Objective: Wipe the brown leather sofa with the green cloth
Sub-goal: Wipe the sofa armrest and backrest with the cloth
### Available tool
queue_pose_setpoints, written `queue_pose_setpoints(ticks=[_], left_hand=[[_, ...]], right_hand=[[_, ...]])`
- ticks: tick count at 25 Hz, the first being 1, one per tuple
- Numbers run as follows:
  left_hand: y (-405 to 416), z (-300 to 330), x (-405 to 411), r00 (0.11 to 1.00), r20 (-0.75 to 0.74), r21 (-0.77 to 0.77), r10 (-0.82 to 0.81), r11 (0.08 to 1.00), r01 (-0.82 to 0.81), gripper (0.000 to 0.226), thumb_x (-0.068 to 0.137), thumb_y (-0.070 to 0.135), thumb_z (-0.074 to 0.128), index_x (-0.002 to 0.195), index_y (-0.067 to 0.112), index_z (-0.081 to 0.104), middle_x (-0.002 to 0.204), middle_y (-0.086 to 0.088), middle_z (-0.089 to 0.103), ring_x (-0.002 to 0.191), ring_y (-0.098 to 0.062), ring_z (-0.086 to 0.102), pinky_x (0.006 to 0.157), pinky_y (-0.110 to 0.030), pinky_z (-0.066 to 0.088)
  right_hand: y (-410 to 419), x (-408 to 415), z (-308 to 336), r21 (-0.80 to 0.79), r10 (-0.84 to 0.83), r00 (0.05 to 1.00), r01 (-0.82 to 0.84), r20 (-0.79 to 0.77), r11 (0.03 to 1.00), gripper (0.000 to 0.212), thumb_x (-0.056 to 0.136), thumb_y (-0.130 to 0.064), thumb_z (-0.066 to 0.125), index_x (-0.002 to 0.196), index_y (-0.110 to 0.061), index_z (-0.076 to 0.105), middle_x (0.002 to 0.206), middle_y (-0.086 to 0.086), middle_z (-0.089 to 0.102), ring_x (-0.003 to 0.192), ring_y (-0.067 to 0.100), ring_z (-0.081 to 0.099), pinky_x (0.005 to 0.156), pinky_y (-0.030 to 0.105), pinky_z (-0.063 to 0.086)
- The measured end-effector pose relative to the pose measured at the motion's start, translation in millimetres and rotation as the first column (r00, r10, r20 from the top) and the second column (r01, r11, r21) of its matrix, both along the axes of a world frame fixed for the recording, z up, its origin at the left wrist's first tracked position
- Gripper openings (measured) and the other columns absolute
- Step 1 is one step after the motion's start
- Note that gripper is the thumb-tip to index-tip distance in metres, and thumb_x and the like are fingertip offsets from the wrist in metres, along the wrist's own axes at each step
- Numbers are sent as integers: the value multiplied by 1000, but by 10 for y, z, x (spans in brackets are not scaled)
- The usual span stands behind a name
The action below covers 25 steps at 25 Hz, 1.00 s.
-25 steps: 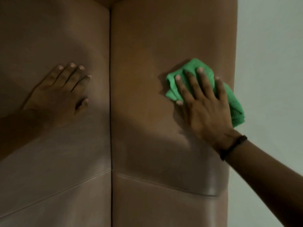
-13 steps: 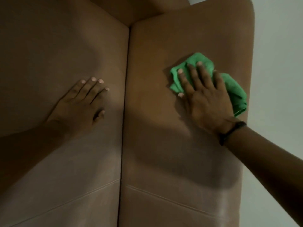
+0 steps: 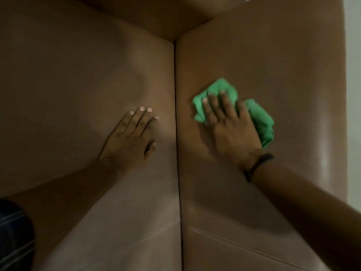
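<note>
The brown leather sofa (image 3: 254, 202) fills the view as two cushions split by a dark vertical seam. On the right cushion lies the crumpled green cloth (image 3: 259, 116), pressed flat under my right hand (image 3: 232, 130), whose fingers spread over it; a dark band circles that wrist. My left hand (image 3: 130, 137) rests flat on the left cushion, just left of the seam, fingers apart and holding nothing. Much of the cloth is hidden beneath my right palm.
The sofa's rounded right edge (image 3: 336, 133) meets a pale wall (image 3: 354, 94). The backrest (image 3: 166, 14) rises at the top. A dark striped fabric (image 3: 13, 237) sits at the lower left corner.
My right hand and the cloth have slid left toward the seam. The view has shifted, so more of the backrest and right edge show; my left hand stays flat on the cushion.
</note>
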<state>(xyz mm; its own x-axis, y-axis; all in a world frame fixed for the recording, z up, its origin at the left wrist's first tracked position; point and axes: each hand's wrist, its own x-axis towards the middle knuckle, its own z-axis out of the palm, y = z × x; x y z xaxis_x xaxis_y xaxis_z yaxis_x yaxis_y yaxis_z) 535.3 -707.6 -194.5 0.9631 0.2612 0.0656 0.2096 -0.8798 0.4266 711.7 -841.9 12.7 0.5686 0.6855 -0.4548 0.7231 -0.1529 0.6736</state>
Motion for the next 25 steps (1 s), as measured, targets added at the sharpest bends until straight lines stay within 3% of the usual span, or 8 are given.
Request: queue_pose_setpoints(ticks=[2, 5, 9, 13, 18, 20, 23, 25], left_hand=[[103, 81, -55, 999, -28, -19, -42, 999, 42, 79, 107, 49, 43, 174, 10, 29, 183, -18, 24, 172, -35, 20, 142, -49, 11], [183, 86, -66, 993, -25, 27, -112, 993, 112, 80, 107, 53, 42, 174, 11, 29, 183, -16, 27, 171, -34, 23, 141, -48, 14], [965, -29, 235, 999, 22, 48, 31, 998, -32, 80, 105, 50, 50, 171, 9, 34, 178, -18, 36, 167, -39, 31, 138, -53, 17], [1771, -140, 402, 993, 59, 116, 107, 987, -113, 77, 107, 48, 37, 172, 8, 29, 180, -21, 31, 168, -41, 26, 138, -55, 15], [1709, -160, 423, 992, 35, 155, 123, 980, -127, 76, 111, 48, 34, 174, 9, 22, 182, -19, 25, 170, -38, 20, 139, -54, 13], [1742, -95, 391, 995, 5, 148, 96, 984, -95, 76, 110, 46, 34, 175, 8, 21, 183, -20, 23, 171, -38, 19, 140, -55, 13], [1717, 22, 354, 995, -45, 144, 85, 987, -77, 74, 110, 39, 38, 175, 7, 21, 184, -19, 21, 172, -37, 17, 141, -55, 12], [1692, 47, 374, 994, -54, 161, 92, 983, -83, 74, 110, 37, 36, 175, 6, 20, 184, -20, 20, 172, -38, 16, 141, -55, 11]], right_hand=[[-430, -436, -37, -88, 79, 995, -84, -66, 993, 67, 109, -29, 16, 171, -5, 11, 178, 15, 17, 164, 40, 14, 121, 59, 16], [-450, -393, -280, 132, 61, 996, -53, -59, 990, 70, 96, -17, 35, 165, -2, 35, 171, 16, 38, 156, 41, 28, 114, 56, 23], [73, -915, -1247, 503, -260, 910, 398, -323, 767, 62, 102, -11, 63, 160, -2, 44, 167, 15, 45, 151, 43, 45, 115, 55, 36], [338, -1445, -1789, 671, -423, 818, 568, -391, 477, 59, 111, -32, 41, 168, -17, 34, 175, 1, 30, 162, 24, 30, 120, 54, 36], [1273, -440, -1910, 712, -370, 807, 585, -461, 388, 59, 113, -38, 34, 170, -24, 28, 178, -6, 23, 165, 20, 17, 127, 59, 20], [1239, -765, -1962, 720, -298, 840, 542, -453, 434, 60, 114, -39, 33, 171, -24, 26, 179, -6, 21, 165, 19, 17, 125, 56, 22], [652, -1664, -1805, 622, -104, 858, 443, -503, 646, 61, 113, -41, 33, 171, -23, 25, 179, -5, 17, 165, 19, 17, 120, 56, 36], [504, -1594, -1876, 612, -149, 853, 471, -501, 635, 64, 111, -44, 36, 171, -24, 25, 179, -4, 17, 165, 22, 18, 120, 58, 37]])
